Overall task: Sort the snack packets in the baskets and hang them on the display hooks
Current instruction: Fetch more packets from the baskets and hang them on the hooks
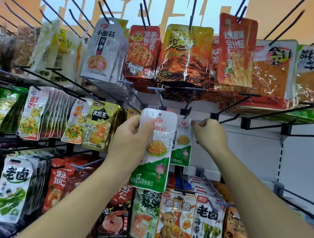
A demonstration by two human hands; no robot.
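My left hand grips a white and green snack packet by its upper left side, holding it upright in front of the display. My right hand pinches the top right corner of a second, matching packet, whose top sits at the tip of a black display hook. That second packet lies just behind and right of the first one. The wall behind it is bare white panel. No basket is in view.
Rows of black hooks carry many snack packets: white, red and orange ones above, yellow and white ones at left, red, green and white ones below. Empty hooks jut out at right before a white back panel.
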